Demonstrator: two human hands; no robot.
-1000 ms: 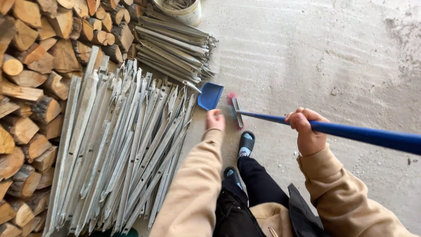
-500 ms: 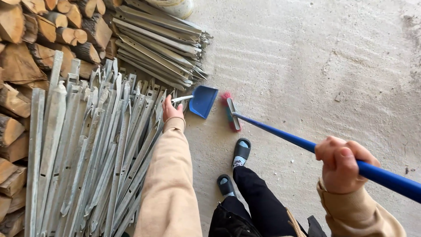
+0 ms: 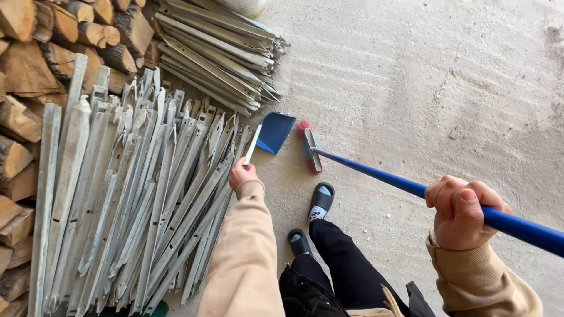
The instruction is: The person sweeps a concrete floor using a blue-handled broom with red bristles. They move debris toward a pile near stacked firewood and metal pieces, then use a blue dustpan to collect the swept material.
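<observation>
Beside the metal stakes (image 3: 135, 199), the left hand (image 3: 242, 175) grips a light, stiff dustpan (image 3: 274, 131) by its handle; the right hand (image 3: 461, 211) clenches the rigid broom (image 3: 376, 174) mid-shaft.

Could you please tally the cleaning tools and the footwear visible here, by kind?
Blue plastic dustpan with white handle, held by the left hand: 1
Broom with blue pole and red bristles, gripped by the right hand: 1
Black slip-on sandals: 2
Total: 4
</observation>
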